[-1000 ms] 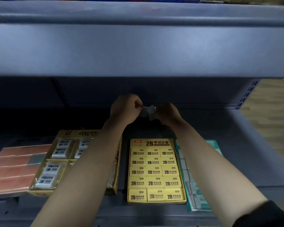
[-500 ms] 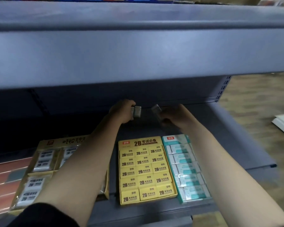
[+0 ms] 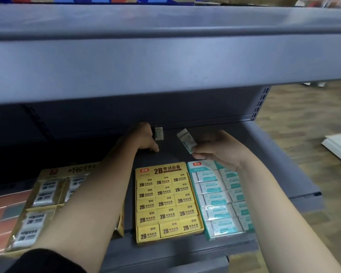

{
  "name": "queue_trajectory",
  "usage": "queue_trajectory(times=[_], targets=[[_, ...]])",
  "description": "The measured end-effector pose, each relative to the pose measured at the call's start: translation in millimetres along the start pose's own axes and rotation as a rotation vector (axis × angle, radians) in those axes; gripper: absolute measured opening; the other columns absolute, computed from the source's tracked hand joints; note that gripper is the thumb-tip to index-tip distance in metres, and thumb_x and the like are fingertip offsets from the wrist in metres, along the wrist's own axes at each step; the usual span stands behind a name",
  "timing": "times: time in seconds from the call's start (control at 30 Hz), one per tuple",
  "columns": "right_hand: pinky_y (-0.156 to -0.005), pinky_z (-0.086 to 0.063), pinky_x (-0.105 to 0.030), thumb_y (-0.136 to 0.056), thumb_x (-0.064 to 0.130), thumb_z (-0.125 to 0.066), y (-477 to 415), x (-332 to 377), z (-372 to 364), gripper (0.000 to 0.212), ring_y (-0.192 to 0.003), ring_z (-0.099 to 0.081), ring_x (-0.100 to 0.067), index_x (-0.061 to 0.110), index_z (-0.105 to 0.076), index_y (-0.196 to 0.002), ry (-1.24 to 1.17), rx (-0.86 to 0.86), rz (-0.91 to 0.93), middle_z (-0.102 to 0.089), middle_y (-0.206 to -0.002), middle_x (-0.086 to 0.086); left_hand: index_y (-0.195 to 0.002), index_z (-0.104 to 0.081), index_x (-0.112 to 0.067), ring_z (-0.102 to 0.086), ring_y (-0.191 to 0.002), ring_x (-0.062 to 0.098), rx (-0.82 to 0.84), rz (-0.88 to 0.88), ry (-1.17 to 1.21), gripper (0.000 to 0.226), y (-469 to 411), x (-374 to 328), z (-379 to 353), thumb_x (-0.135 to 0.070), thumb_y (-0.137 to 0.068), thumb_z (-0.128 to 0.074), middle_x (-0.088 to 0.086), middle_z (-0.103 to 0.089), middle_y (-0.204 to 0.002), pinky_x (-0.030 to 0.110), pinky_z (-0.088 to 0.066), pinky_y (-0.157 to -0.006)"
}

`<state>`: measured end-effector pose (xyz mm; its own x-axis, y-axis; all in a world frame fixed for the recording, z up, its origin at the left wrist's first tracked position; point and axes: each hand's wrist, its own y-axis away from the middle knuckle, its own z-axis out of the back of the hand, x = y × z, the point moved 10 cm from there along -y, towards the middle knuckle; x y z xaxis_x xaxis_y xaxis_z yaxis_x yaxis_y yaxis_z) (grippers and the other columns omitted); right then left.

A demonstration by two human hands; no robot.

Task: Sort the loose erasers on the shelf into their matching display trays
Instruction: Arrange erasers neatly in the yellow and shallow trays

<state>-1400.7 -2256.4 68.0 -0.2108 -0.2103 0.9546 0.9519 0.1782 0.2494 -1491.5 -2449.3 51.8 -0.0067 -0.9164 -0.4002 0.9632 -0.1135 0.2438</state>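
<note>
we see the right fingers (image 3: 204, 148) and thumb closed in a pinch on the lower end of a teal-and-white eraser (image 3: 186, 140), which tilts up and to the left, clear of the shelf (image 3: 280, 154). the right hand (image 3: 224, 152) hangs over the back edge of the teal tray (image 3: 207, 164) (its rows of wrapped teal erasers look full). the left fingers (image 3: 148, 133) are curled inward, with the thumb tip down on the shelf. a small pale eraser (image 3: 159, 133) stands upright just beside them, and we cannot tell whether they grip it or only touch it. the left hand (image 3: 141, 138) sits deep at the back of the shelf, behind the yellow 2b tray (image 3: 165, 170). that tray lies between the teal tray and a gold tray (image 3: 53, 171) of wrapped white erasers. the left forearm crosses over the gold tray, a black sleeve (image 3: 47, 261) at its near end. an upper shelf (image 3: 165, 66) overhangs everything.
</note>
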Motion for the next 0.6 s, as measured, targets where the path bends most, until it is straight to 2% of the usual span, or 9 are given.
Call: queue_trajectory(times=[0.07, 0.17, 0.27, 0.33, 0.43, 0.57, 0.6], targets=[[-0.085, -0.058, -0.037, -0.083, 0.003, -0.071, 6.9, -1.0, -2.3, 0.026, -0.089, -0.073, -0.026, 0.021, -0.069, -0.102, 0.042, 0.026, 0.019, -0.076, -0.096, -0.007, -0.105, -0.059, -0.011, -0.057, -0.094, 0.021, -0.029, 0.014, 0.027, 0.044, 4.2, 1.5, 1.9, -0.021, -0.071, -0.084, 0.007, -0.056, -0.107, 0.042, -0.054, -0.084], [-0.092, -0.055, -0.041, -0.085, 0.001, -0.069, 16.5, -5.4, -8.1, 0.032, -0.097, -0.072, -0.028, 0.008, -0.066, -0.116, -0.082, 0.092, 0.021, -0.075, -0.102, -0.012, -0.112, -0.055, -0.017, -0.056, -0.097, 0.021, -0.064, 0.009, 0.123, 0.051, 12.1, -3.6, 6.3, -0.024, -0.07, -0.083, 0.003, -0.053, -0.11, 0.045, -0.053, -0.087], [-0.077, -0.06, -0.027, -0.087, -0.002, -0.065, 27.2, -10.7, -10.3, 0.035, -0.088, -0.072, -0.024, 0.0, -0.062, -0.121, -0.22, 0.118, 0.018, -0.074, -0.096, -0.012, -0.11, -0.059, -0.02, -0.053, -0.099, 0.018, -0.129, -0.061, 0.168, 0.043, 27.0, -19.7, 14.2, -0.02, -0.073, -0.081, -0.002, -0.045, -0.112, 0.04, -0.051, -0.085], [-0.066, -0.059, -0.022, -0.089, -0.001, -0.062, 36.4, -16.2, -11.1, 0.03, -0.074, -0.072, -0.019, -0.001, -0.062, -0.119, -0.289, 0.126, 0.005, -0.073, -0.087, -0.014, -0.105, -0.061, -0.019, -0.049, -0.095, 0.015, -0.212, -0.096, 0.212, 0.036, 44.3, -29.0, 20.9, -0.018, -0.074, -0.08, -0.002, -0.041, -0.111, 0.031, -0.048, -0.076], [-0.054, -0.055, -0.017, -0.092, 0.001, -0.059, 48.8, -24.3, -7.5, 0.019, -0.06, -0.068, -0.015, -0.002, -0.065, -0.109, -0.358, 0.105, 0.006, -0.069, -0.082, -0.019, -0.106, -0.061, -0.023, -0.051, -0.093, 0.009, -0.287, -0.138, 0.307, 0.037, 78.3, -36.9, 21.9, -0.022, -0.075, -0.082, -0.007, -0.05, -0.109, 0.019, -0.036, -0.061], [-0.042, -0.046, -0.017, -0.093, 0.005, -0.059, 62.8, -28.4, 0.5, 0.003, -0.051, -0.062, -0.014, 0.003, -0.057, -0.095, -0.362, 0.08, 0.041, -0.07, -0.089, -0.023, -0.111, -0.062, -0.033, -0.053, -0.084, -0.002, -0.301, -0.182, 0.382, 0.044, 126.2, -43.6, 7.7, -0.031, -0.073, -0.084, -0.017, -0.056, -0.104, 0.009, -0.037, -0.058], [-0.04, -0.042, -0.017, -0.092, 0.005, -0.059, 65.9, -28.9, 4.4, 0.007, -0.049, -0.06, -0.014, 0.007, -0.052, -0.093, -0.358, 0.065, 0.051, -0.071, -0.092, -0.023, -0.111, -0.062, -0.035, -0.055, -0.082, -0.003, -0.295, -0.185, 0.42, 0.046, 135.1, -43.4, 0.9, -0.031, -0.071, -0.085, -0.016, -0.057, -0.103, 0.007, -0.039, -0.057]])
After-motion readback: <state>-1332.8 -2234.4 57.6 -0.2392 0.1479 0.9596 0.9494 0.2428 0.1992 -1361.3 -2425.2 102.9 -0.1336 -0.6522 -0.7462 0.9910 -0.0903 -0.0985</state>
